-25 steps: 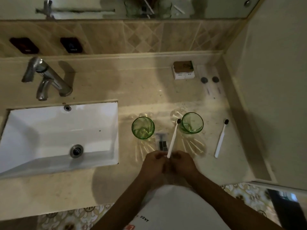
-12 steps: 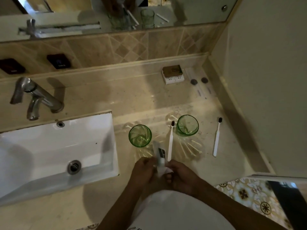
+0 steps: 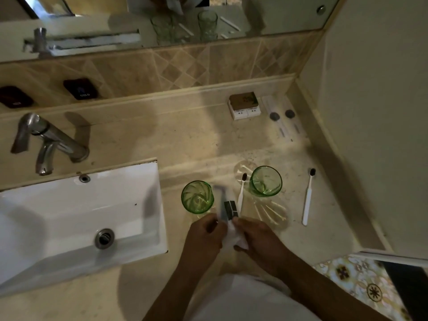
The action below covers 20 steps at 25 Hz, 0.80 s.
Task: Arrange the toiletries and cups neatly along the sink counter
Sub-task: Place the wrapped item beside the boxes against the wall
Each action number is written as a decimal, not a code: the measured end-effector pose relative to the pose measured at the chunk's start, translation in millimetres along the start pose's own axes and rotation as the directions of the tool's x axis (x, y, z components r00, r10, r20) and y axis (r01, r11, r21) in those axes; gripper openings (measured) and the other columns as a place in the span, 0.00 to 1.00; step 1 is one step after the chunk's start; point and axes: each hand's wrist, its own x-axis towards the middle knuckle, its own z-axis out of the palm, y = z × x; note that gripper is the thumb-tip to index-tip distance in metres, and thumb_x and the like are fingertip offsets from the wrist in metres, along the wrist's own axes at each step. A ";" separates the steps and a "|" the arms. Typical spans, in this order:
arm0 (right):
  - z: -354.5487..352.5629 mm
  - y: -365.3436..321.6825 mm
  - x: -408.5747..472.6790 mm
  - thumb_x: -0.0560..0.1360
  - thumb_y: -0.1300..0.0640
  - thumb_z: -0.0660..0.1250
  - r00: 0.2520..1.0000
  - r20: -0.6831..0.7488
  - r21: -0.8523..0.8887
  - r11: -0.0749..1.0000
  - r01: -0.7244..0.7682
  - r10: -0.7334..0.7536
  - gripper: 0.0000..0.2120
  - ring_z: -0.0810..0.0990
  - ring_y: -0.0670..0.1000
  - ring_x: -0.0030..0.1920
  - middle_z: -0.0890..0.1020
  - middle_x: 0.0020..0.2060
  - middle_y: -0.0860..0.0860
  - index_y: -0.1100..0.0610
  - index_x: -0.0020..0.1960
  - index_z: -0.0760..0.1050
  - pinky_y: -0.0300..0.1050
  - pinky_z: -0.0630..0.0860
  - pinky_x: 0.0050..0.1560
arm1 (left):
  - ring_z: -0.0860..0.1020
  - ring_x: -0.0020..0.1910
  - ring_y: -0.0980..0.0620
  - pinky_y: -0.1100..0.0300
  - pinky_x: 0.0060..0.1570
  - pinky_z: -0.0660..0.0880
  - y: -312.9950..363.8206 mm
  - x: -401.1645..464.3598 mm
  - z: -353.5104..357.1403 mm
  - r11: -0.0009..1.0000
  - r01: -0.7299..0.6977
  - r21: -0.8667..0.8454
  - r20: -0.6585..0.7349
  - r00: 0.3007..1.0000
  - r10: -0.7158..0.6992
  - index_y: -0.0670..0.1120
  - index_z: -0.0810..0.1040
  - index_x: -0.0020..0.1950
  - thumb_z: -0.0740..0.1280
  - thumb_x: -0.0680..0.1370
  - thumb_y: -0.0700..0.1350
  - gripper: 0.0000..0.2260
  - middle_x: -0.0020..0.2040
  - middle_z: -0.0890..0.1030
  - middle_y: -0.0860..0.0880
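Head view shows your left hand (image 3: 203, 235) and right hand (image 3: 257, 237) both pinching a small white tube (image 3: 228, 216) (blurred) with curled fingers, just above the tabletop (image 3: 185, 140), between two green cups (image 3: 197, 196) (image 3: 265, 180). One toothbrush (image 3: 240, 195) lies beside it, another (image 3: 308, 198) farther right.

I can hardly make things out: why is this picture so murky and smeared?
Head view: dim, warm light; the tube held by both hands, left and right, is motion-blurred; wide-angle lens bends the counter edge; green cups stay fairly sharp.
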 end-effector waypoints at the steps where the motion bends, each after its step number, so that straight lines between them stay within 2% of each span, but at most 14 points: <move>1: 2.1 -5.9 0.0 0.75 0.53 0.69 0.997 -0.014 -0.104 0.991 0.080 -0.082 0.12 0.78 0.59 0.41 0.81 0.44 0.64 0.62 0.48 0.83 0.48 0.74 0.42 | 0.76 0.30 0.52 0.56 0.31 0.74 4.7 1.5 -4.0 1.000 -0.025 -0.006 -0.011 1.000 0.025 0.43 0.81 0.41 0.67 0.79 0.44 0.09 0.34 0.80 0.42; 4: 12.3 -27.5 0.8 0.77 0.54 0.69 0.971 -0.037 -0.344 0.915 0.210 -0.237 0.08 0.84 0.52 0.41 0.87 0.43 0.58 0.57 0.48 0.85 0.44 0.80 0.41 | 0.82 0.38 0.42 0.49 0.38 0.80 24.7 12.3 -13.0 0.995 -0.047 -0.083 -0.047 0.998 0.043 0.46 0.84 0.45 0.67 0.79 0.41 0.06 0.40 0.84 0.41; 7: 22.3 -54.4 6.7 0.78 0.56 0.68 0.954 -0.018 -0.482 0.838 0.254 -0.299 0.08 0.84 0.49 0.37 0.87 0.40 0.55 0.57 0.47 0.84 0.40 0.79 0.36 | 0.85 0.44 0.42 0.47 0.45 0.83 43.1 27.9 -20.4 0.978 -0.031 -0.205 -0.043 0.999 0.023 0.48 0.85 0.48 0.68 0.80 0.41 0.06 0.44 0.86 0.43; 10: 30.9 -79.2 19.3 0.77 0.55 0.69 0.948 0.018 -0.608 0.749 0.262 -0.316 0.08 0.84 0.54 0.39 0.86 0.41 0.55 0.57 0.47 0.84 0.50 0.81 0.41 | 0.86 0.42 0.45 0.53 0.41 0.83 51.9 48.4 -28.5 0.974 -0.009 -0.228 -0.060 0.998 -0.005 0.47 0.85 0.47 0.70 0.79 0.41 0.04 0.43 0.87 0.44; 12: 33.6 -94.9 34.3 0.76 0.52 0.70 0.941 0.007 -0.649 0.714 0.261 -0.338 0.07 0.85 0.52 0.42 0.86 0.42 0.52 0.54 0.50 0.82 0.53 0.82 0.46 | 0.86 0.39 0.52 0.62 0.38 0.81 57.8 68.9 -32.5 0.979 0.001 -0.206 -0.071 0.997 -0.016 0.49 0.85 0.45 0.71 0.78 0.42 0.05 0.40 0.87 0.48; 13: 33.8 -102.9 44.2 0.75 0.50 0.71 0.936 -0.004 -0.659 0.705 0.262 -0.352 0.07 0.85 0.50 0.42 0.86 0.43 0.50 0.51 0.51 0.81 0.53 0.83 0.46 | 0.86 0.39 0.53 0.63 0.38 0.81 62.2 82.1 -34.2 0.981 0.011 -0.196 -0.071 0.997 -0.025 0.50 0.85 0.44 0.71 0.78 0.42 0.05 0.40 0.88 0.50; 16: 29.6 -128.1 83.1 0.73 0.49 0.73 0.933 -0.033 -0.673 0.698 0.245 -0.359 0.09 0.86 0.50 0.42 0.86 0.42 0.50 0.46 0.52 0.79 0.54 0.84 0.45 | 0.86 0.39 0.49 0.57 0.39 0.83 77.2 128.6 -37.2 0.977 0.032 -0.211 -0.051 0.998 -0.043 0.48 0.85 0.46 0.71 0.78 0.40 0.05 0.40 0.88 0.48; 20: 20.1 -162.1 151.4 0.72 0.52 0.74 0.945 -0.057 -0.717 0.671 0.187 -0.323 0.07 0.86 0.52 0.40 0.86 0.41 0.52 0.50 0.49 0.80 0.57 0.84 0.42 | 0.86 0.40 0.48 0.52 0.39 0.84 90.6 193.9 -35.3 0.979 0.047 -0.200 -0.109 0.992 -0.070 0.43 0.83 0.52 0.73 0.76 0.38 0.06 0.43 0.88 0.44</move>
